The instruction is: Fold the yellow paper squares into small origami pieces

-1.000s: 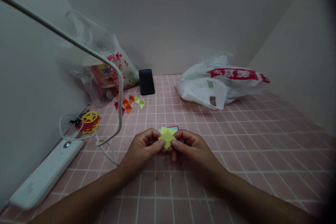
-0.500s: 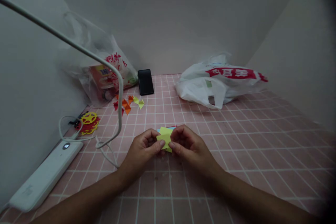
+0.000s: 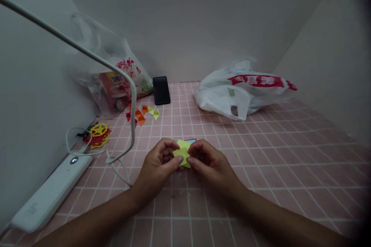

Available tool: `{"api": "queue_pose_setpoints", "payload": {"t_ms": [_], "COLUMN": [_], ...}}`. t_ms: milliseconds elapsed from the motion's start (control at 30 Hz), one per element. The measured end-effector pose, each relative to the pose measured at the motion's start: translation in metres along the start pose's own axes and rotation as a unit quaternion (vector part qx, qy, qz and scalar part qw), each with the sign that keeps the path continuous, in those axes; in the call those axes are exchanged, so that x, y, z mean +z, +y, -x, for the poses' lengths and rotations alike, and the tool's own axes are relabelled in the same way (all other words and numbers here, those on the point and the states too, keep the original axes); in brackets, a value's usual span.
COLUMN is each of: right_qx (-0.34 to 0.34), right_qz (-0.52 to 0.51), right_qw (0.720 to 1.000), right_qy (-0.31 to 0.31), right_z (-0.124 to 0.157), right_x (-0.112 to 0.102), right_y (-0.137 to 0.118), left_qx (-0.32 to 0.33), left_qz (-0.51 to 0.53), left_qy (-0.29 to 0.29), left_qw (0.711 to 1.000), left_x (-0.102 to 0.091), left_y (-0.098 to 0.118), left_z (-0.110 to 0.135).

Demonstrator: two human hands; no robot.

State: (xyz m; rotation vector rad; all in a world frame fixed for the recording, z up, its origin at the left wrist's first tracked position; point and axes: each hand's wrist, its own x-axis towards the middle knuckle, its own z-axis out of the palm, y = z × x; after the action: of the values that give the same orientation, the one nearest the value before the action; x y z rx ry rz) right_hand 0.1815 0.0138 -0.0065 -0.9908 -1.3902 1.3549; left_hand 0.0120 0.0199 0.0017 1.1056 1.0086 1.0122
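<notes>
A small piece of yellow paper (image 3: 182, 154), creased and folded in part, is pinched between my two hands near the middle of the table. My left hand (image 3: 160, 162) grips its left edge with the thumb on top. On the opposite edge, my right hand (image 3: 210, 162) pinches it between thumb and bent fingers. Behind the paper lies a light blue and red sheet or stack (image 3: 191, 140), mostly covered by the yellow paper and my fingers. Farther back sit small folded paper pieces in orange (image 3: 140, 117), red and yellow (image 3: 155, 114).
A white power strip (image 3: 52, 193) with looped cable lies at left, beside red and yellow cut-out shapes (image 3: 98, 135). A thick white cable (image 3: 133, 104) arches over the left side. Behind are a filled plastic bag (image 3: 116, 81), a black phone (image 3: 161, 90) and a white bag (image 3: 223, 96).
My left fingers have lifted and shifted slightly on the yellow paper. The paper stays in nearly the same place between both hands.
</notes>
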Motion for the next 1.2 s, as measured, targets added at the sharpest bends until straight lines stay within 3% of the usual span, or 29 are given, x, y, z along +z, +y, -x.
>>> {"api": "queue_pose_setpoints", "payload": {"t_ms": [833, 1033, 1200], "right_qx": [0.006, 0.011, 0.033], "right_qz": [0.0, 0.002, -0.006], "right_qw": [1.0, 1.0, 0.999], "right_qy": [-0.002, -0.027, -0.008], "right_z": [0.0006, 0.0006, -0.0003], "right_x": [0.001, 0.001, -0.0006], "right_y": [-0.0005, -0.0019, -0.0058], "left_qx": [0.014, 0.032, 0.013], "left_qz": [0.023, 0.01, -0.058], "left_qy": [-0.03, -0.03, -0.022], "left_qw": [0.999, 0.999, 0.998], "left_x": [-0.0023, -0.003, -0.0032], "left_y": [-0.0035, -0.0043, 0.0031], "left_z": [-0.001, -0.0007, -0.0014]}}
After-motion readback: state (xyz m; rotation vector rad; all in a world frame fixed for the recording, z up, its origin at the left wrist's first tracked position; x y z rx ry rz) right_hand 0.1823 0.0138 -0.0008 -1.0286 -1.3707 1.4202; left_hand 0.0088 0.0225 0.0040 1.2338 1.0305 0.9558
